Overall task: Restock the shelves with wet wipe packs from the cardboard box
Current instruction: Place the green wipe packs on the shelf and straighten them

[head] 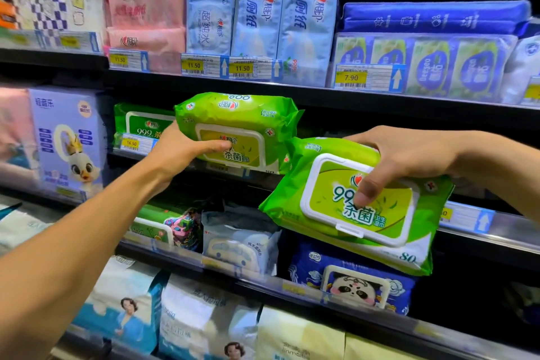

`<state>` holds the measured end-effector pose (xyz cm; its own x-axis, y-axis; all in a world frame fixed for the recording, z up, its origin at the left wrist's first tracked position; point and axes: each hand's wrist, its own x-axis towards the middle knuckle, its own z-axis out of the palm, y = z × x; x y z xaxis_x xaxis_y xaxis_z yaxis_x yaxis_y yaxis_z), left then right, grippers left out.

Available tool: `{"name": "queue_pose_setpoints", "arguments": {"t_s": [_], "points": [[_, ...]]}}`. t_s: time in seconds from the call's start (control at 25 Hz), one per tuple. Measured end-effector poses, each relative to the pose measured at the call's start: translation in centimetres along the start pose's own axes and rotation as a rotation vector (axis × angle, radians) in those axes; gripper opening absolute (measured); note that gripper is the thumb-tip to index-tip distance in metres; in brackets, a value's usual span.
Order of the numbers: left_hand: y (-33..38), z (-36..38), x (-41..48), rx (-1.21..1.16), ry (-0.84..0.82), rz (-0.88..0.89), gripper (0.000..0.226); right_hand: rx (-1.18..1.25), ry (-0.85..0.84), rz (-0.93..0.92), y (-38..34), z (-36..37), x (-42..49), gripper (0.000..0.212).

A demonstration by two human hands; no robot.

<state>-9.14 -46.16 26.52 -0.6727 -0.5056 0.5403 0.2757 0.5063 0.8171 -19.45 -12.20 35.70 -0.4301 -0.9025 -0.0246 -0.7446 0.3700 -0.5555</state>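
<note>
While each hand grips a green wet wipe pack, both packs are held in front of the middle shelf (510, 232).
The left hand (181, 152) has its fingers (214, 145) clamped round the end of the upper pack (242, 118), thumb on its lid. The right hand (409, 161) clasps the lower pack (344, 231) from above, tilted, thumb pressing the lid. Both are glossy bright green with a white-rimmed flip lid. A matching pack (140, 121) stands on the shelf behind.

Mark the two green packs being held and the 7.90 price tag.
Higher held pack (239, 114), head view, green wrapper top.
Lower held pack (324, 190), head view, lid label.
7.90 price tag (350, 77), head view, yellow field.
</note>
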Motion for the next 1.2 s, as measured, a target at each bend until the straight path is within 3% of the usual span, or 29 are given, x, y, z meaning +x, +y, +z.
{"name": "queue_pose_setpoints", "arguments": {"t_s": [0.08,0.24,0.36,0.44,0.52,0.64,0.88,1.04,1.12,1.2], "points": [[-0.2,0.3,0.1,0.029,0.046,0.046,0.083,-0.009,0.003,-0.005,-0.7,0.0,0.2,0.058],[-0.9,0.3,0.4,0.109,0.186,0.129,0.105,-0.030,0.022,-0.014,-1.8,0.4,0.9,0.055],[-1.3,-0.3,1.4,0.047,0.103,0.104,0.109,-0.036,-0.002,-0.010,-1.9,0.8,1.4,0.055],[-0.6,-0.6,2.0,0.028,-0.008,0.106,0.093,-0.046,-0.011,-0.003,-1.8,1.0,1.5,0.057],[0.9,-0.5,1.3,0.004,-0.106,0.089,0.062,-0.047,-0.010,0.001,-1.6,1.1,1.5,0.055],[2.3,-0.2,0.0,-0.064,-0.080,0.116,0.044,-0.036,-0.001,-0.002,-1.5,1.1,1.3,0.048],[1.1,1.5,-2.8,-0.150,0.200,0.298,0.080,-0.021,-0.028,0.015,-1.4,1.4,0.7,0.049],[0.7,0.1,-2.7,0.425,0.373,0.651,0.080,-0.048,-0.043,0.001,-1.4,1.5,0.5,0.055],[0.5,0.5,-2.1,0.489,0.394,0.571,0.085,-0.032,-0.033,-0.004,-1.2,1.7,0.7,0.051],[0.7,1.2,-1.1,0.313,0.337,0.395,0.090,-0.025,-0.046,-0.017,-0.9,1.9,1.0,0.049]]}}
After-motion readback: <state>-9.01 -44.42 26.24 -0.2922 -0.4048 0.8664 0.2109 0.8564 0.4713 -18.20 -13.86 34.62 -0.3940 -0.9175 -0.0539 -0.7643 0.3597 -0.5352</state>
